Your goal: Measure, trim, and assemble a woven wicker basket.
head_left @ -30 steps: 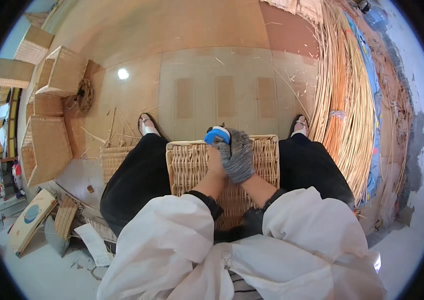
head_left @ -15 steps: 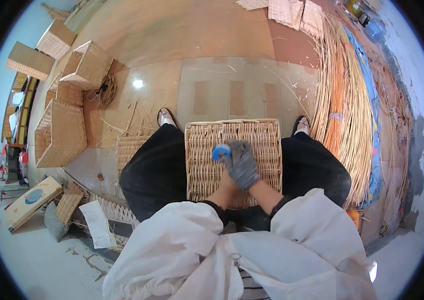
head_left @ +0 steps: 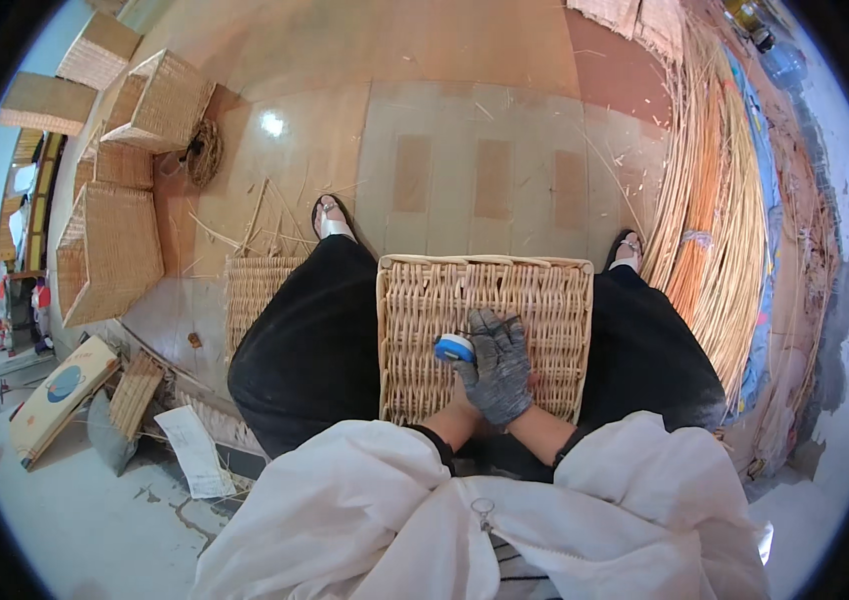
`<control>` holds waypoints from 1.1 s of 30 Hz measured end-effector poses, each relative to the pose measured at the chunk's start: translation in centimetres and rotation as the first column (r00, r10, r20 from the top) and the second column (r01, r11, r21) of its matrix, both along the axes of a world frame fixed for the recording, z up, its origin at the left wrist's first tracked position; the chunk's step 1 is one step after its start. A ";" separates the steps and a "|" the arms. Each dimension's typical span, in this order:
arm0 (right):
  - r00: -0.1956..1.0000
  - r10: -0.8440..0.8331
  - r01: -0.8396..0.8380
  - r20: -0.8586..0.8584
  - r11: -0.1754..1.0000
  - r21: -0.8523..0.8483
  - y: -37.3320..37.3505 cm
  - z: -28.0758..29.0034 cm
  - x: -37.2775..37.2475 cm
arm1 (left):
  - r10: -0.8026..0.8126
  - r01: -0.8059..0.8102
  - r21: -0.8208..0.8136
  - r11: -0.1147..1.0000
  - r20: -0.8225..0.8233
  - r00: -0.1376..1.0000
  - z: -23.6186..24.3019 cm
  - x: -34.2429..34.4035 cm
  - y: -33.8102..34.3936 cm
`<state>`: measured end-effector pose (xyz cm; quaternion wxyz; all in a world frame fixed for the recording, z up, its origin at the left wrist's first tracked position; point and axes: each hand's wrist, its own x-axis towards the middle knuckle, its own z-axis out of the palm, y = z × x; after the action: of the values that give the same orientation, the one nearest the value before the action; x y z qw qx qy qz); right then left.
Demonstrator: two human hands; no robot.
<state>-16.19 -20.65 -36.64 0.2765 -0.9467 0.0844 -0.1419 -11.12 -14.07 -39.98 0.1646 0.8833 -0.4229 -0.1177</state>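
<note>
A tan wicker panel or basket [head_left: 425, 300], woven with a framed rim, lies across my lap between my knees. My right hand [head_left: 499, 372], in a grey knit glove, is over it with its fingers stretched out and a little apart. Bare, my left hand [head_left: 467, 395] passes beneath the gloved one, which hides most of its fingers. By the glove's thumb side sits a small round blue and white thing [head_left: 455, 348], perhaps a tape measure; which hand holds it, I cannot tell.
Several wicker boxes [head_left: 110, 250] stand at the left, near a coil of dark cord [head_left: 205, 153]. Long bundles of wicker rods [head_left: 700, 240] lie along the right. A flat printed carton [head_left: 63, 395] and a white paper sheet [head_left: 195, 452] lie at the lower left.
The gloved fingers were more curled and now stretch out. Both hands and the blue thing have come nearer to me over the wicker. The whole view has shifted slightly.
</note>
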 end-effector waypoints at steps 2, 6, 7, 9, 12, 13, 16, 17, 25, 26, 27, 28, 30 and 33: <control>1.000 0.005 -0.005 0.011 1.000 0.011 -0.2 0.2 0.0 | 0.004 -0.004 -0.003 1.000 -0.013 1.000 0.0 0.3 -0.2; 0.998 -0.018 0.015 0.067 0.999 0.043 -0.2 0.0 0.1 | 0.023 -0.023 -0.010 1.000 -0.019 1.000 0.4 0.8 -0.3; 0.997 -0.015 0.012 0.070 0.999 0.039 -0.3 0.1 0.2 | 0.027 -0.027 -0.016 0.999 -0.014 1.000 0.4 1.2 -0.5; 0.994 -0.008 0.008 0.105 1.000 0.005 -0.8 1.0 0.9 | 0.037 -0.037 -0.029 0.999 -0.010 0.999 0.6 2.1 -1.2; 0.989 0.000 -0.020 0.146 0.991 0.132 -1.6 3.2 2.6 | 0.070 -0.069 -0.034 0.997 0.020 0.997 0.9 4.4 -2.1; 0.989 0.010 -0.028 0.149 0.992 0.119 -2.0 4.4 3.9 | 0.085 -0.084 -0.043 0.996 0.036 0.996 1.2 5.3 -2.5; 0.964 0.011 -0.021 0.267 0.999 0.031 -2.3 5.8 10.0 | 0.128 -0.127 -0.018 0.992 0.064 0.990 2.1 8.0 -2.8; 0.984 -0.003 0.011 0.178 0.999 -0.042 -2.8 4.2 11.9 | 0.125 -0.125 -0.010 0.992 0.060 0.990 1.9 8.5 -3.4; 0.986 -0.117 0.114 -0.122 0.993 -0.036 -3.2 1.1 13.2 | 0.129 -0.129 0.055 0.990 -0.011 0.992 1.3 8.4 -3.6; 0.989 -0.101 0.101 -0.111 0.995 -0.011 -3.4 1.0 13.2 | 0.131 -0.129 0.062 0.990 -0.025 0.991 1.1 8.4 -3.4; 0.991 -0.088 0.090 -0.101 0.996 0.013 -3.5 1.0 13.2 | 0.135 -0.133 0.067 0.989 -0.031 0.990 1.0 8.8 -3.5; 0.990 -0.079 0.083 -0.115 0.996 0.025 -3.5 0.8 13.0 | 0.151 -0.148 0.076 0.986 -0.042 0.988 1.0 8.9 -3.5; 0.998 -0.021 0.022 -0.060 0.999 0.026 -3.6 0.4 12.5 | 0.153 -0.148 0.084 0.985 -0.053 0.987 0.8 9.4 -3.5; 0.999 -0.030 0.032 -0.036 0.997 0.069 -3.5 0.8 12.1 | 0.158 -0.153 0.070 0.986 -0.077 0.984 0.6 9.4 -4.3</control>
<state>-4.04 -24.17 -35.88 0.3055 -0.9375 0.1088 -0.1264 -1.69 -18.37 -39.38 0.1619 0.9129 -0.3416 -0.1541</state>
